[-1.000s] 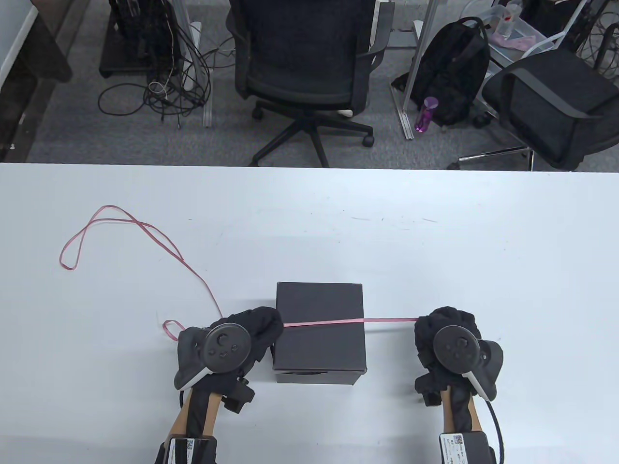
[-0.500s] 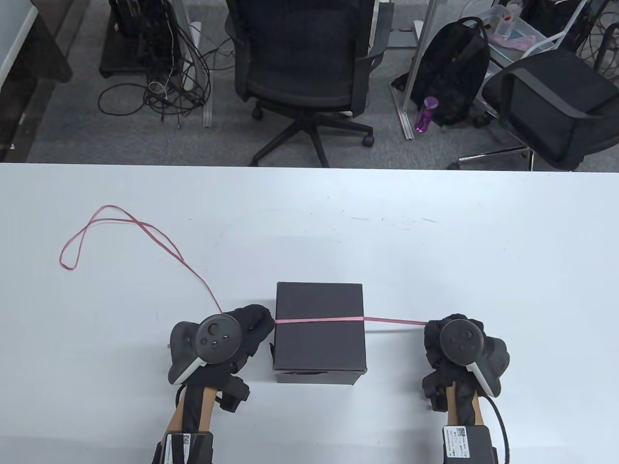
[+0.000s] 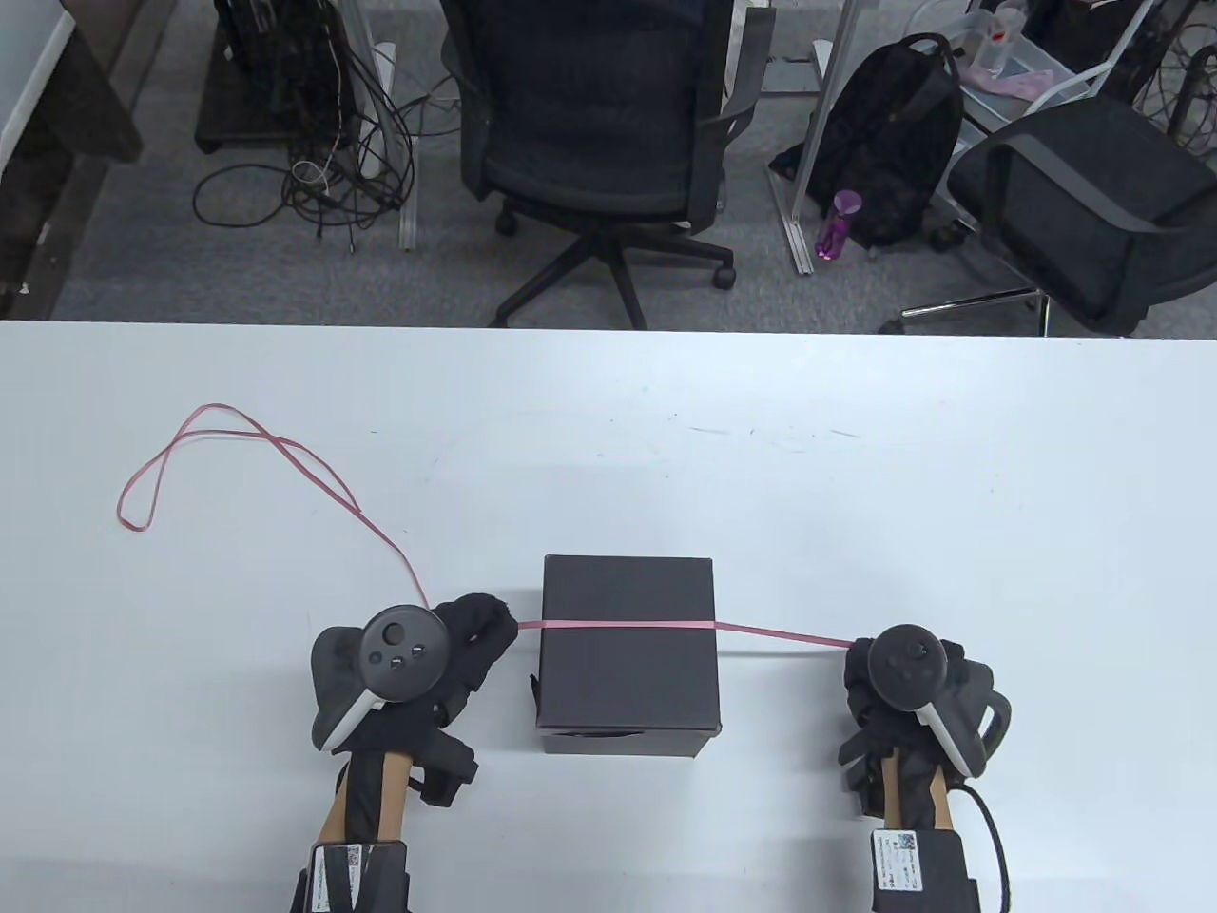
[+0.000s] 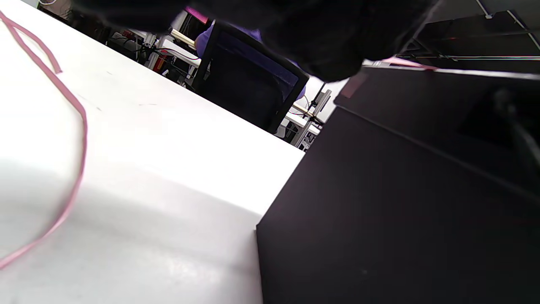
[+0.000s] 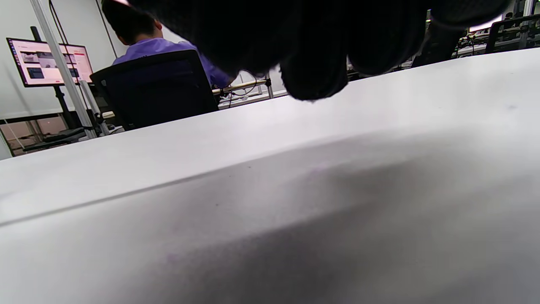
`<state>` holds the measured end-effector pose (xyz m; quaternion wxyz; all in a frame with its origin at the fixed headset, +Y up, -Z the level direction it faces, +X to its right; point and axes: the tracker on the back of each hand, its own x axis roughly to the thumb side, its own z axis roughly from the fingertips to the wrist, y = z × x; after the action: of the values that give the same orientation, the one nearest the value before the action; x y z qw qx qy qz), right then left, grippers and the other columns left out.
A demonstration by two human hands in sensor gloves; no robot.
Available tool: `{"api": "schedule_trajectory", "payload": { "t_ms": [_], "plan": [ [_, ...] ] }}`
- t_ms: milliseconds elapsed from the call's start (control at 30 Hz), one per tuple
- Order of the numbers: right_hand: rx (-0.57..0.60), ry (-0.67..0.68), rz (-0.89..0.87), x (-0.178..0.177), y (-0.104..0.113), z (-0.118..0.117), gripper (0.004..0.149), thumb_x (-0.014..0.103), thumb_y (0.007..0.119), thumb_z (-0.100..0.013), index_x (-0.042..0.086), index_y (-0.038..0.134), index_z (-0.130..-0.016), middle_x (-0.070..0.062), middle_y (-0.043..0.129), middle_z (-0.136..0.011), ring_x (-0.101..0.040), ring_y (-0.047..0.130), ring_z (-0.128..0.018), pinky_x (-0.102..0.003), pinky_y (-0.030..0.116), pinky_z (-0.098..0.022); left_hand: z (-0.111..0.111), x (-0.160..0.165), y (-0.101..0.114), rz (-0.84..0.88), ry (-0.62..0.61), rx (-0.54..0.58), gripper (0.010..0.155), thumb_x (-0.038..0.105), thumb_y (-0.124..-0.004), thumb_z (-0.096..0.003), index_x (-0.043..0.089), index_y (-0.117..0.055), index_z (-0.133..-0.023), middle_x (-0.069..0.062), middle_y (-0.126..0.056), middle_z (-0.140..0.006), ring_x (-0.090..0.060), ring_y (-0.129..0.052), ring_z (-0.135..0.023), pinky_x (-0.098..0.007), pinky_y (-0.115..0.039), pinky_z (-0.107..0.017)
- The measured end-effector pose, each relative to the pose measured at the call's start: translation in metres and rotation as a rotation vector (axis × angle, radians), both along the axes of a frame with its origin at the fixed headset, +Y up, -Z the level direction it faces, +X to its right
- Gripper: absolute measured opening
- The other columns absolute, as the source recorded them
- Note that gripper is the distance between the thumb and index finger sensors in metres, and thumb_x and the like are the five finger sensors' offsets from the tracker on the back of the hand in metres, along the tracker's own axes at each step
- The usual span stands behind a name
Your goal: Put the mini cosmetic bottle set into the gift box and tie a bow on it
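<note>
On the white table (image 3: 856,475), both hands (now lower, wider apart) pinch the ribbon (image 3: 618,626) across the box (image 3: 627,685).

Your left hand in its black sensor glove (image 3: 433,656) sits low near the worktop, forearm reaching in from the near edge, round tracker on its back facing up, fingers curled in a closed grip pointing right. Your right black-gloved hand (image 3: 898,689) mirrors it well apart, tracker up, fingers bunched tight and pointing left, wrist straight.
</note>
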<state>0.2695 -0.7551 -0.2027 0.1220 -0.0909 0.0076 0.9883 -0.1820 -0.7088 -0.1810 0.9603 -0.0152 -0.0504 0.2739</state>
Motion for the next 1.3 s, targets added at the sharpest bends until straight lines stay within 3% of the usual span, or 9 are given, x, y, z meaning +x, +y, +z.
{"api": "schedule_trajectory", "payload": {
  "t_ms": [300, 367, 400, 433, 500, 633, 800, 1000, 1300],
  "plan": [
    [-0.091, -0.018, 0.020, 0.004, -0.006, -0.002, 0.041, 0.022, 0.067, -0.060, -0.010, 0.087, -0.044, -0.031, 0.081, -0.080, -0.061, 0.061, -0.075, -0.077, 0.047, -0.054, -0.001, -0.006, -0.003, 0.017, 0.026, 0.003, 0.042, 0.054, -0.072, -0.0534, 0.027, -0.087, -0.082, 0.017, -0.090, -0.046, -0.004, -0.088, -0.014, -0.030, -0.089, -0.024],
    [-0.168, -0.013, 0.002, 0.006, -0.007, -0.004, 0.042, 0.026, 0.066, -0.063, -0.009, 0.089, -0.063, -0.037, 0.073, -0.089, -0.064, 0.054, -0.079, -0.078, 0.044, -0.055, 0.001, -0.005, 0.000, 0.027, 0.029, 0.034, 0.042, 0.054, -0.072, -0.0536, 0.026, -0.086, -0.082, 0.017, -0.090, -0.045, -0.004, -0.088, -0.014, -0.030, -0.089, -0.023],
    [-0.205, -0.006, -0.009, 0.007, -0.007, -0.004, 0.043, 0.026, 0.066, -0.064, -0.009, 0.084, -0.081, -0.041, 0.066, -0.096, -0.066, 0.048, -0.082, -0.079, 0.042, -0.055, 0.002, -0.004, 0.004, 0.048, 0.023, 0.054, 0.042, 0.053, -0.072, -0.0536, 0.026, -0.086, -0.082, 0.017, -0.090, -0.045, -0.004, -0.088, -0.014, -0.030, -0.089, -0.023],
    [-0.221, 0.007, -0.019, 0.007, -0.005, -0.005, 0.051, 0.026, 0.067, -0.063, -0.009, 0.069, -0.100, -0.045, 0.055, -0.103, -0.068, 0.043, -0.085, -0.080, 0.040, -0.056, 0.003, -0.003, 0.006, 0.067, 0.018, 0.073, 0.042, 0.053, -0.072, -0.0537, 0.026, -0.086, -0.082, 0.017, -0.090, -0.045, -0.004, -0.087, -0.014, -0.030, -0.089, -0.023],
    [-0.169, 0.027, -0.067, 0.004, 0.007, -0.004, 0.064, 0.024, 0.067, -0.063, -0.013, 0.045, -0.111, -0.049, 0.038, -0.108, -0.071, 0.032, -0.088, -0.082, 0.038, -0.056, 0.006, 0.001, 0.013, 0.089, 0.006, 0.110, 0.042, 0.053, -0.072, -0.0539, 0.025, -0.086, -0.082, 0.017, -0.090, -0.045, -0.004, -0.087, -0.014, -0.030, -0.089, -0.023],
    [0.039, 0.161, -0.232, -0.016, 0.035, 0.001, 0.067, 0.018, 0.066, -0.061, -0.012, 0.036, -0.113, -0.048, 0.030, -0.110, -0.070, 0.026, -0.091, -0.083, 0.035, -0.058, 0.013, 0.015, 0.024, 0.078, -0.032, 0.178, 0.042, 0.053, -0.072, -0.0539, 0.025, -0.086, -0.082, 0.017, -0.090, -0.046, -0.004, -0.087, -0.013, -0.030, -0.089, -0.022],
    [0.214, 0.445, -0.470, -0.062, 0.062, 0.014, 0.065, 0.027, 0.063, -0.063, -0.009, 0.041, -0.113, -0.044, 0.034, -0.112, -0.067, 0.028, -0.094, -0.083, 0.036, -0.059, 0.022, 0.036, 0.036, 0.056, -0.107, 0.241, 0.042, 0.053, -0.072, -0.0540, 0.026, -0.085, -0.083, 0.018, -0.090, -0.046, -0.004, -0.087, -0.013, -0.030, -0.089, -0.023],
    [0.180, 0.696, -0.572, -0.105, 0.075, 0.031, 0.069, 0.041, 0.058, -0.064, -0.001, 0.042, -0.117, -0.041, 0.033, -0.115, -0.064, 0.023, -0.097, -0.085, 0.030, -0.059, 0.032, 0.057, 0.042, 0.028, -0.185, 0.288, 0.042, 0.053, -0.072, -0.0539, 0.026, -0.085, -0.083, 0.018, -0.090, -0.046, -0.004, -0.087, -0.014, -0.030, -0.089, -0.023],
    [0.176, 0.801, -0.439, -0.133, 0.079, 0.046, 0.071, 0.043, 0.061, -0.062, 0.000, 0.043, -0.117, -0.040, 0.036, -0.115, -0.064, 0.022, -0.097, -0.085, 0.028, -0.059, 0.044, 0.080, 0.047, -0.026, -0.268, 0.338, 0.042, 0.053, -0.072, -0.0536, 0.027, -0.085, -0.083, 0.018, -0.090, -0.046, -0.004, -0.088, -0.014, -0.030, -0.089, -0.024]
  ]
}}
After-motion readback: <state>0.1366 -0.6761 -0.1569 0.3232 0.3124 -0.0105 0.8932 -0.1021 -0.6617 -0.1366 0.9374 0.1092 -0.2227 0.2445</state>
